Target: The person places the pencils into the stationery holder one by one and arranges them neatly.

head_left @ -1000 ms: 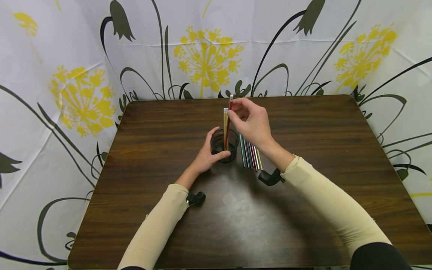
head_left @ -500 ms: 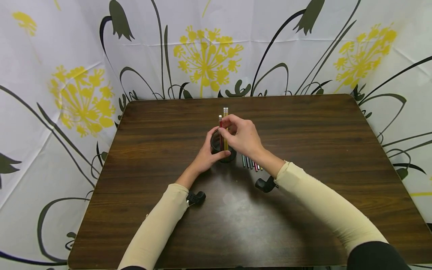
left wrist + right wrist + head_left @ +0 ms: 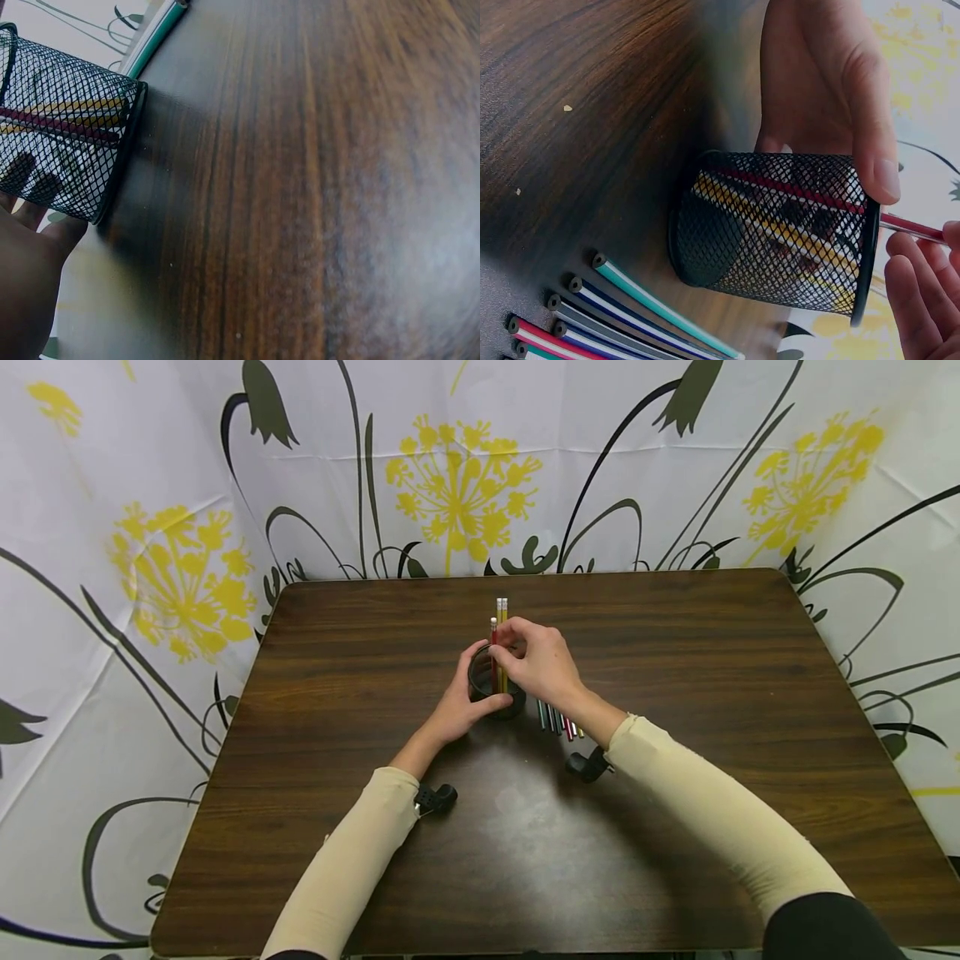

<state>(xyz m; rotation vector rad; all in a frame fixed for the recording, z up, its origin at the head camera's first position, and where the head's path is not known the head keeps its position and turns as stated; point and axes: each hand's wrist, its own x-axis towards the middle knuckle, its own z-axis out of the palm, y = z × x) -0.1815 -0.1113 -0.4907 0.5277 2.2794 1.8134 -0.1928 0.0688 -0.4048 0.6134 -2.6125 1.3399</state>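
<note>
My left hand [image 3: 454, 703] is wrapped round a black mesh pencil cup [image 3: 727, 271] that stands upright on the table, its thumb at the rim. Over the cup, my right hand [image 3: 546, 667] pinches a red pencil [image 3: 494, 637] near its white eraser end. In the right wrist view the red pencil reaches down inside the mesh, its lower end by the cup's bottom. Two yellow pencils [image 3: 502, 607] lean in the cup behind it, erasers up. Right of the cup, partly hidden under my right hand, lies a row of several striped pencils [image 3: 652, 296].
The brown wood-grain table [image 3: 360, 660] reaches back to a white cloth [image 3: 315, 510] printed with flowers. A black camera [image 3: 587, 766] on the right wrist hangs close to the lying pencils. Small pale crumbs [image 3: 568, 108] dot the tabletop.
The right hand has come down and left, lowering the red pencil deeper into the cup; in the last half second it shifted slightly right. The left hand has stayed on the cup.
</note>
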